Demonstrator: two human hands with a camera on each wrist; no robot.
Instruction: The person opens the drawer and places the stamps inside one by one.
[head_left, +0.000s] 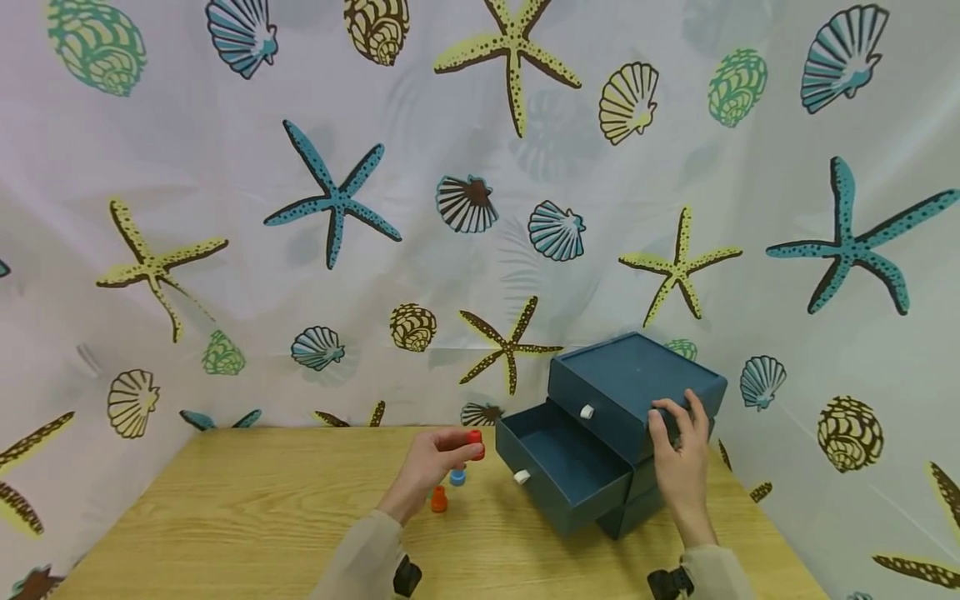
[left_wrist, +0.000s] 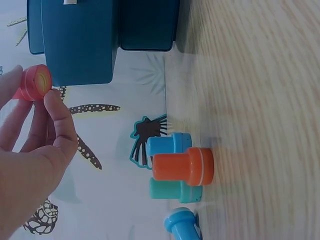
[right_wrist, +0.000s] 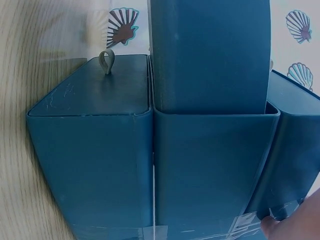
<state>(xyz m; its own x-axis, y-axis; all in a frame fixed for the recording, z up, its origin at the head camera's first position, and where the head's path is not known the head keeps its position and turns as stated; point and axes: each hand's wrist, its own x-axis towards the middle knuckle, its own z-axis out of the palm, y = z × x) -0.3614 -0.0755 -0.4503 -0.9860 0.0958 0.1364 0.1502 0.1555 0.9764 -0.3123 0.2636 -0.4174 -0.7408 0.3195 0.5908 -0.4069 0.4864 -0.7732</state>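
My left hand [head_left: 429, 463] pinches a small red toy stamper [head_left: 476, 444] between thumb and fingers, just left of a pulled-out drawer. In the left wrist view a yellowish round face shows on the red stamper [left_wrist: 37, 82]. The drawer [head_left: 534, 490] belongs to a dark blue stacked drawer unit [head_left: 637, 367]; its inside shows bare in the head view, with a white pull tab on the front. My right hand [head_left: 684, 458] rests against the right side of the unit's top section, fingers raised near its upper edge. The right wrist view catches only part of that hand [right_wrist: 297, 220].
On the wooden table [head_left: 262, 500] stand an orange stamper [head_left: 439, 500] and a blue stamper [head_left: 457, 477]. The left wrist view also has a teal stamper [left_wrist: 172, 189] and a second blue stamper [left_wrist: 184, 225]. A sea-patterned cloth [head_left: 420, 267] hangs behind the table.
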